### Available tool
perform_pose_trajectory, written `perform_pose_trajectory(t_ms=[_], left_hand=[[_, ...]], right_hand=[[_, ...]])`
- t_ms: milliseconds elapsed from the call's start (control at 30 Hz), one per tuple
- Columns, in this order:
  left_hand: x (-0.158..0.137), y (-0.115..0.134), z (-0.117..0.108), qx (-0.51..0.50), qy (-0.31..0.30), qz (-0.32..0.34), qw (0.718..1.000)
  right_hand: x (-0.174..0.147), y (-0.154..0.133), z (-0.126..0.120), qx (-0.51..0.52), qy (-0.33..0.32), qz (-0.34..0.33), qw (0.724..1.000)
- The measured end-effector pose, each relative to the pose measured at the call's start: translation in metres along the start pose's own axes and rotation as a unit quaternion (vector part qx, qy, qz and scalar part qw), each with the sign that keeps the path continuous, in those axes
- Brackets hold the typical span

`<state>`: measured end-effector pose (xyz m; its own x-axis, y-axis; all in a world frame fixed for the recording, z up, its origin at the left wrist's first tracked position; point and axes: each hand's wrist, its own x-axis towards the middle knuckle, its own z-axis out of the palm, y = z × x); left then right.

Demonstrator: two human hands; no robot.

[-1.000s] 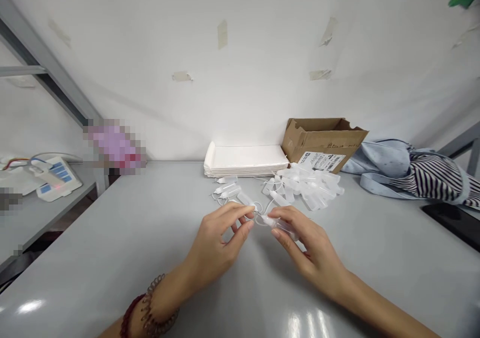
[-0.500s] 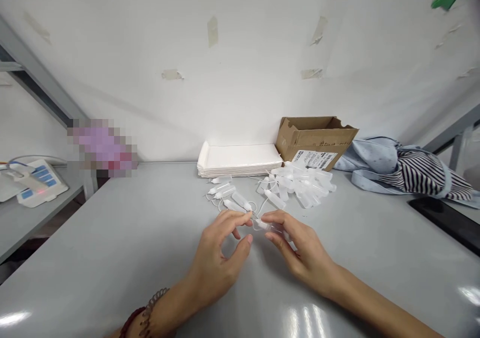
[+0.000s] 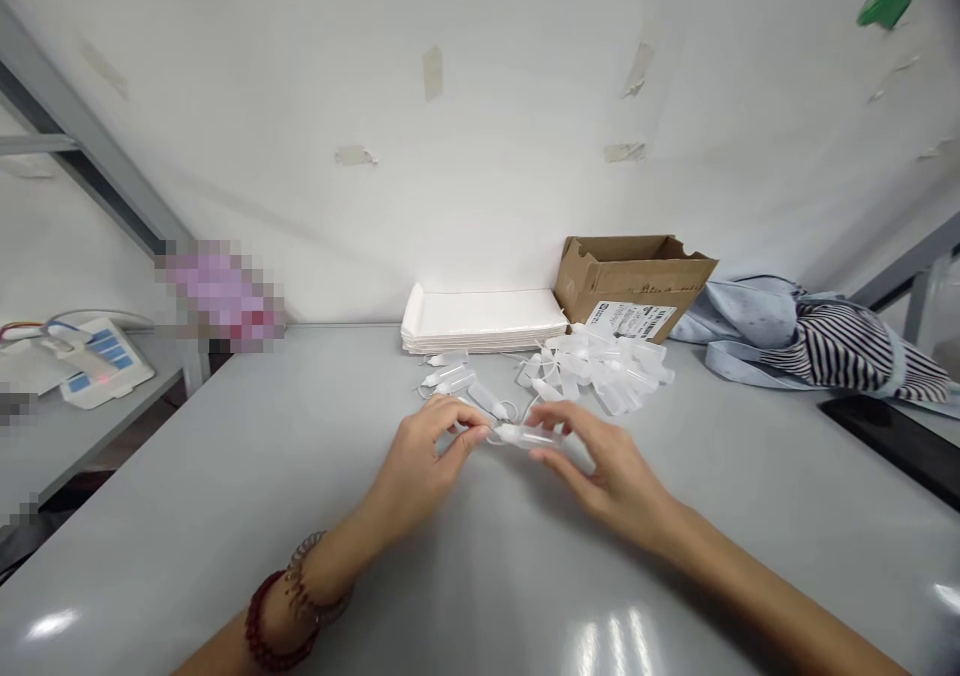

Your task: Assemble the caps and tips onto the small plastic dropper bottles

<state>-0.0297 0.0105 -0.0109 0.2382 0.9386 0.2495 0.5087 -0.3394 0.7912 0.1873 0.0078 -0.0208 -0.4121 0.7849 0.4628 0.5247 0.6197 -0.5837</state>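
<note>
A small translucent squeeze bottle (image 3: 529,437) with a white tip lies sideways between my hands, low over the grey table. My left hand (image 3: 429,456) is closed in a pinch at the tip end, on a thin white cord that loops from the bottle. Around the bottle's body curl the thumb and forefinger of my right hand (image 3: 600,466); the far end is partly hidden by it. Just beyond my fingers lie several similar bottles (image 3: 452,380) with thin cords. A larger heap of them (image 3: 619,371) is to the right.
Behind the bottles is a stack of white trays or sleeves (image 3: 484,321). An open cardboard box (image 3: 637,281) leans by the wall. Blue and striped cloth (image 3: 847,341) and a black flat object (image 3: 892,446) are at right. A white device (image 3: 109,361) sits on the left shelf.
My left fingers have closed into a pinch near the bottle's tip. The bottle has shifted slightly left, and my right fingers have loosened around its body.
</note>
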Motion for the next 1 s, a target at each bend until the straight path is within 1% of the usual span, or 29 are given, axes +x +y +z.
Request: perform_pose_trajectory(t_ms=[100,133,167,233,300,367,467,533,633,733,800,900,1000], left_hand=[[0.007,-0.005,-0.011,0.011,0.039,-0.062,0.997],[0.010,-0.007,-0.014,0.016,0.051,-0.079,0.995],[0.012,-0.009,-0.017,0.022,0.060,-0.094,0.993],[0.016,-0.014,-0.021,0.039,0.068,-0.119,0.990],[0.018,-0.018,-0.022,0.053,0.071,-0.136,0.987],[0.018,-0.020,-0.021,0.060,0.078,-0.144,0.985],[0.017,-0.019,-0.019,0.077,0.089,-0.134,0.984],[0.014,-0.016,-0.017,0.091,0.089,-0.111,0.986],[0.011,-0.012,-0.013,0.102,0.071,-0.067,0.990],[0.007,-0.009,-0.007,0.112,0.047,-0.047,0.992],[0.004,-0.007,-0.002,0.113,0.027,-0.034,0.993],[-0.001,-0.004,0.007,0.102,-0.010,-0.008,0.995],[-0.006,-0.001,0.015,0.077,-0.032,-0.011,0.996]], right_hand=[[0.009,0.011,-0.015,-0.057,0.095,0.050,0.993],[0.011,0.016,-0.019,-0.072,0.120,0.066,0.988],[0.012,0.021,-0.021,-0.090,0.130,0.073,0.985],[0.013,0.031,-0.021,-0.138,0.110,0.054,0.983],[0.012,0.038,-0.016,-0.176,0.065,0.017,0.982],[0.010,0.043,-0.010,-0.193,0.028,-0.011,0.981],[0.011,0.046,-0.002,-0.212,-0.004,-0.023,0.977],[0.012,0.047,0.003,-0.229,-0.013,-0.017,0.973],[0.013,0.049,0.011,-0.251,-0.011,0.008,0.968],[0.014,0.050,0.015,-0.252,-0.009,0.031,0.967],[0.013,0.050,0.013,-0.239,-0.012,0.039,0.970],[0.011,0.048,0.002,-0.220,-0.009,0.051,0.974],[0.009,0.040,-0.008,-0.209,0.002,0.064,0.976]])
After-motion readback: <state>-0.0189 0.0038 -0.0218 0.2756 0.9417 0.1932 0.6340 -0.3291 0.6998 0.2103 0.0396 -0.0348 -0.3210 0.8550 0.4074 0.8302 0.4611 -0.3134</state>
